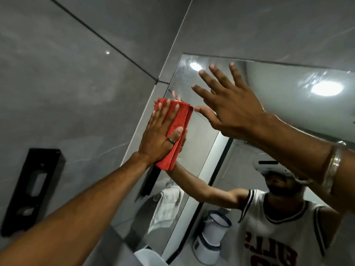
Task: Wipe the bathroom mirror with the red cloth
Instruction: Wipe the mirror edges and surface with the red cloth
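The folded red cloth (177, 129) lies flat against the left edge of the bathroom mirror (284, 104). My left hand (161, 135), wearing a dark ring, presses on it with fingers stretched out and the thumb across the cloth. My right hand (228, 98) is raised in front of the upper mirror with its fingers spread, holding nothing; whether it touches the glass I cannot tell. A metal bangle (333, 166) sits on that wrist. The mirror reflects the person and both arms.
Grey tiled walls (76, 83) meet at a corner just left of the mirror. A black wall-mounted holder (34, 189) hangs at the lower left. The reflection shows a white towel (167, 204), a white appliance (213, 233) and ceiling lights.
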A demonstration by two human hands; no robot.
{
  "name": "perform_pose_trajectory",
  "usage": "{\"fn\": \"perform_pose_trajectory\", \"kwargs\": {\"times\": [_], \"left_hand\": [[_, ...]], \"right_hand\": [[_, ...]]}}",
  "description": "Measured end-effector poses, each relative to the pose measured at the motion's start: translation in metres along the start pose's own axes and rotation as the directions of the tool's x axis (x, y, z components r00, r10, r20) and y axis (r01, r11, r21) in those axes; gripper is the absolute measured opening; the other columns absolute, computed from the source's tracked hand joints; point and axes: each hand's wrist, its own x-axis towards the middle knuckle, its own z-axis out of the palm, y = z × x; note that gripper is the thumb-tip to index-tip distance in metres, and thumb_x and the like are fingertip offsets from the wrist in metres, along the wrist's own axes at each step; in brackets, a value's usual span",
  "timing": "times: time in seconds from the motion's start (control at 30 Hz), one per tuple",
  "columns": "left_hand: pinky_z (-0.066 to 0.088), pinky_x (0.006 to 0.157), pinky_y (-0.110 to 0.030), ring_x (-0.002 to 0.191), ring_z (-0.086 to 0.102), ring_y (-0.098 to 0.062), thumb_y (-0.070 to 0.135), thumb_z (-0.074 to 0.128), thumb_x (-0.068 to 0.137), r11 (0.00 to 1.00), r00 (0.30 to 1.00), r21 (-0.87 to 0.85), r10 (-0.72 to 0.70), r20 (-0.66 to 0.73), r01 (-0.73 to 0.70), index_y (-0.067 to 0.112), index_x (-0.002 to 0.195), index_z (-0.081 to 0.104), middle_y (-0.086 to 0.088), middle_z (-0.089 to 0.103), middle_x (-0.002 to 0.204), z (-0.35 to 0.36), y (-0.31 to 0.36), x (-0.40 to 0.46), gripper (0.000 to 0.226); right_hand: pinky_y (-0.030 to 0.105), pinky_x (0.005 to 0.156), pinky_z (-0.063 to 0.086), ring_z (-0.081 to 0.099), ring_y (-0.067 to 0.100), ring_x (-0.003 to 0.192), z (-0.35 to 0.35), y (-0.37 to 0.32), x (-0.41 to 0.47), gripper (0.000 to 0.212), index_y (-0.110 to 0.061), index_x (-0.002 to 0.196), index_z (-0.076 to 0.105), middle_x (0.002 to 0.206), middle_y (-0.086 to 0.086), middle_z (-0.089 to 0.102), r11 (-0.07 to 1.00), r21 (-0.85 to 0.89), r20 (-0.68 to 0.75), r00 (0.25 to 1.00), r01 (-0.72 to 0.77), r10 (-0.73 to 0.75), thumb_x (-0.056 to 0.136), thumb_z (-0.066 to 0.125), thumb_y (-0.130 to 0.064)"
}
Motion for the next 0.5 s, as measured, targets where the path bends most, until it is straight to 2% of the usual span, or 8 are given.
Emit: {"fn": "perform_pose_trajectory", "kwargs": {"times": [0.17, 0.37, 0.5], "left_hand": [[0.006, 0.129, -0.059, 0.161, -0.007, -0.025, 0.059, 0.024, 0.104, 0.999, 0.998, -0.012, -0.050, 0.046, 0.051, 0.019, 0.164, 0.008, -0.005, -0.001, 0.174, 0.012, -0.024, -0.086, 0.074], [0.010, 0.127, -0.062, 0.161, -0.003, -0.030, 0.067, 0.023, 0.101, 0.995, 0.992, 0.015, -0.099, 0.084, 0.098, 0.025, 0.164, 0.001, -0.004, -0.002, 0.173, 0.027, -0.049, -0.185, 0.078], [0.011, 0.128, -0.061, 0.161, -0.001, -0.035, 0.073, 0.026, 0.097, 0.990, 0.985, 0.028, -0.144, 0.091, 0.142, 0.010, 0.163, 0.007, -0.009, 0.000, 0.172, 0.033, -0.057, -0.232, 0.093]], "right_hand": [[0.063, 0.131, 0.007, 0.012, 0.035, 0.163, 0.020, -0.050, -0.037, 0.076, -0.026, 0.164, 0.032, 0.174, 0.014, 0.021, 0.997, 0.078, -0.020, 1.000, 0.010, -0.009, 0.103, 0.013, -0.068], [0.063, 0.130, 0.009, 0.003, 0.033, 0.165, 0.045, -0.116, -0.099, 0.073, -0.025, 0.166, 0.028, 0.177, 0.014, 0.010, 0.990, 0.141, -0.053, 0.998, 0.030, -0.023, 0.105, 0.020, -0.065], [0.065, 0.129, 0.011, 0.003, 0.033, 0.165, 0.046, -0.150, -0.147, 0.072, -0.024, 0.164, 0.031, 0.177, 0.012, 0.008, 0.973, 0.232, -0.031, 0.999, -0.012, 0.019, 0.105, 0.022, -0.064]]}}
